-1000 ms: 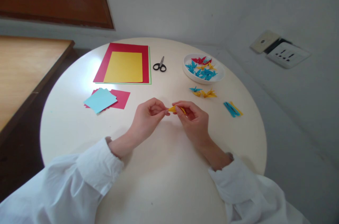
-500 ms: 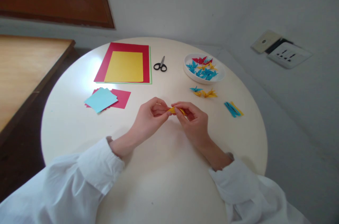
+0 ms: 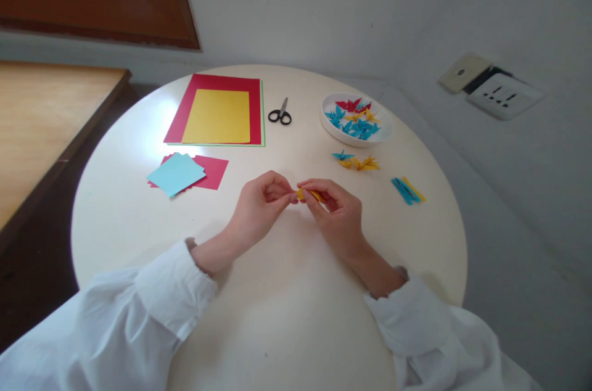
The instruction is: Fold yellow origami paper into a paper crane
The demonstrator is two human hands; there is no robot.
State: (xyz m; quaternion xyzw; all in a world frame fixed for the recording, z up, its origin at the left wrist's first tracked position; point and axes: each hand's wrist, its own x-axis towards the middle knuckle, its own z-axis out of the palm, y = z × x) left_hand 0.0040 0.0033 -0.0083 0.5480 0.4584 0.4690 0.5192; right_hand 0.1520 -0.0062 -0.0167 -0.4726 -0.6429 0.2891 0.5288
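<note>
Both hands meet over the middle of a round cream table [image 3: 139,218]. My left hand [image 3: 259,206] pinches one end of a small folded yellow paper piece [image 3: 306,194] with thumb and fingertips. My right hand [image 3: 335,212] grips the other end, its fingers curled over the paper. Most of the yellow piece is hidden between the fingers. Both sleeves are white.
Large red, yellow and green sheets [image 3: 217,116] lie stacked at the back left, light-blue and red squares [image 3: 178,173] nearer. Black scissors [image 3: 280,113] sit beside a white dish [image 3: 383,132] of folded paper figures. Two loose figures [image 3: 355,160] and blue-yellow strips [image 3: 407,190] lie right.
The hands have drawn slightly closer together on the yellow piece, so less of it shows. Nothing else on the table has moved.
</note>
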